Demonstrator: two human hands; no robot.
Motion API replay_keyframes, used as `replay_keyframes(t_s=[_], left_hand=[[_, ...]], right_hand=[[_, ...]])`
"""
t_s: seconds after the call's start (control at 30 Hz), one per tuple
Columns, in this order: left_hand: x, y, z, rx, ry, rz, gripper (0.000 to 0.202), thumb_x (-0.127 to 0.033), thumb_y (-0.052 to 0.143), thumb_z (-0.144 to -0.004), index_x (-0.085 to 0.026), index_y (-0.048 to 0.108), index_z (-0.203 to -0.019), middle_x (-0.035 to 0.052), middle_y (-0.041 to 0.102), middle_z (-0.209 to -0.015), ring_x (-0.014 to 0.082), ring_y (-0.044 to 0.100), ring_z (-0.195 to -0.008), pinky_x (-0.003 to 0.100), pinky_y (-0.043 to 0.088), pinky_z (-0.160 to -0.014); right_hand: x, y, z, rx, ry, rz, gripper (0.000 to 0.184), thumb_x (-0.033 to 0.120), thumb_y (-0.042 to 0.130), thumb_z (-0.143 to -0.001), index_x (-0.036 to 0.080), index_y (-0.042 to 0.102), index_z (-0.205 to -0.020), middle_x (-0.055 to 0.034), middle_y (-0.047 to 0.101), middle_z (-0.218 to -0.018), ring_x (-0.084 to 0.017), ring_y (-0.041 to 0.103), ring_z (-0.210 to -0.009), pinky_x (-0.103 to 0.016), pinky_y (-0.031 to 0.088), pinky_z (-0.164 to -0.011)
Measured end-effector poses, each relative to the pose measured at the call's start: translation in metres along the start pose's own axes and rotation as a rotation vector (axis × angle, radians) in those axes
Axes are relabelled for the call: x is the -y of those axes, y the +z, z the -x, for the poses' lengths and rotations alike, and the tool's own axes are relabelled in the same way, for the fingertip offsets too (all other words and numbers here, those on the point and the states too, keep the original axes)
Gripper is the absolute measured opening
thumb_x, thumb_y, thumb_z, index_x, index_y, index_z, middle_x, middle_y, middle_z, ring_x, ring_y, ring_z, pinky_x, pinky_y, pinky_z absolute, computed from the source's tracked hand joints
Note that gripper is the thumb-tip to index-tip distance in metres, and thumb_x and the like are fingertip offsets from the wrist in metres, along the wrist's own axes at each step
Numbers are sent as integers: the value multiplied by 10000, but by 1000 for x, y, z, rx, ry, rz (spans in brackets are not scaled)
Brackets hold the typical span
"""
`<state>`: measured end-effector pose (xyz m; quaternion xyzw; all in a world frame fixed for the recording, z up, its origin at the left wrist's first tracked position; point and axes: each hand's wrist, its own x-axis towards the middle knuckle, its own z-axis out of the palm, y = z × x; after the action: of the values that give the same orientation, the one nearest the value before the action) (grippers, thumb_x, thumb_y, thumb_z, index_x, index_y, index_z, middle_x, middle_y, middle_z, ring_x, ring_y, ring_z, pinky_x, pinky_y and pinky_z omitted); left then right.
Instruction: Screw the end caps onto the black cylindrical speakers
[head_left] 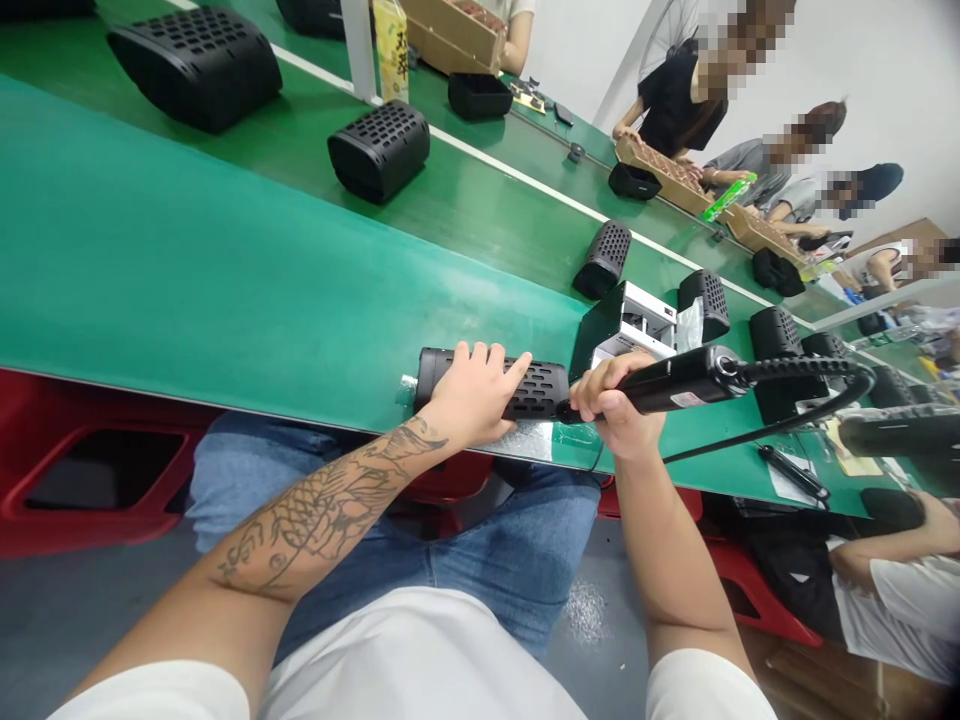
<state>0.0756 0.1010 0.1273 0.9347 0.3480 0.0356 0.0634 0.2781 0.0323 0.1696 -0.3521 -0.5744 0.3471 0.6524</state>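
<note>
Pressing my left hand (472, 390) flat over a black grille cover (525, 390) at the table's (225, 270) near edge, my right hand (611, 405) grips a power screwdriver (675, 380) against its end.

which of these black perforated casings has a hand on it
The casing lying lengthwise at the near edge of the green table: the left hand grips it while the right hand holds a black driver to its end. The others sit farther up.

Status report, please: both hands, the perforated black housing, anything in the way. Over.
Left hand clamped over perforated housing at green belt edge. Right hand grips electric screwdriver, tip at housing's end. White box close behind; contact unclear.
</note>
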Motion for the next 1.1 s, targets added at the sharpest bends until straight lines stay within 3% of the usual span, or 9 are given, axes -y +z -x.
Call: replay_keyframes(t_s=[0.27,0.37,0.47,0.57,0.67,0.73,0.83,0.93,1.1], left_hand=[[-3,-4,1,40,-6,-82,1116,-623,908,-991,-118,447,-1873,331,708,-1487,505,662,-1342,584,401,-1181],[-3,-4,3,26,-5,-77,1119,-614,920,-980,-106,462,-1865,325,722,-1451,496,669,-1313,570,407,-1161],[-7,-2,5,23,-5,-64,1106,-609,912,-991,-90,467,-1861,323,722,-1446,490,674,-1302,562,422,-1145],[-14,-1,6,21,-3,-50,1117,-601,919,-993,-73,459,-1863,337,710,-1479,506,674,-1332,586,433,-1166],[-16,-3,9,37,7,-36,1097,-603,899,-1021,-85,447,-1875,355,688,-1557,524,669,-1388,621,433,-1210],[-9,-6,13,39,30,-5,1099,-623,916,-1004,-132,463,-1876,355,646,-1658,525,665,-1430,621,430,-1237],[11,-10,22,7,47,35,1147,-632,994,-915,-197,508,-1859,333,568,-1783,536,634,-1509,615,403,-1287],[29,-12,30,20,32,30,1144,-623,992,-897,-210,515,-1851,299,634,-1717,506,658,-1476,576,426,-1254],[35,-10,33,67,39,13,1098,-634,903,-962,-212,461,-1875,241,731,-1547,429,718,-1314,492,478,-1077]], right_hand=[[2,-1,7,-37,111,82,508,555,1033,-867,270,614,-833,99,621,-565,-118,589,-463,-304,609,-564],[10,-11,3,-95,89,120,505,617,1021,-868,269,657,-899,104,633,-568,-131,613,-464,-325,628,-576],[17,-43,-15,-332,-48,238,504,649,1004,-874,268,701,-1003,123,619,-576,-127,597,-436,-318,603,-541],[11,-86,-37,-592,-214,417,540,695,987,-862,259,683,-961,114,618,-587,-131,612,-451,-308,565,-515],[-7,-116,-47,-653,-213,470,617,773,971,-820,269,623,-891,121,593,-551,-137,596,-431,-318,547,-496],[-19,-124,-45,-632,-159,450,637,781,981,-792,274,606,-883,135,577,-533,-132,576,-412,-323,555,-496],[-23,-121,-35,-620,-131,414,622,747,1005,-780,268,623,-887,136,590,-535,-128,578,-412,-325,575,-502],[-8,-105,-26,-602,-128,392,588,715,1009,-808,255,650,-881,123,604,-550,-128,591,-424,-319,583,-501],[28,-42,-9,-439,-161,205,545,707,979,-881,274,664,-981,129,577,-584,-120,577,-412,-296,586,-490]])
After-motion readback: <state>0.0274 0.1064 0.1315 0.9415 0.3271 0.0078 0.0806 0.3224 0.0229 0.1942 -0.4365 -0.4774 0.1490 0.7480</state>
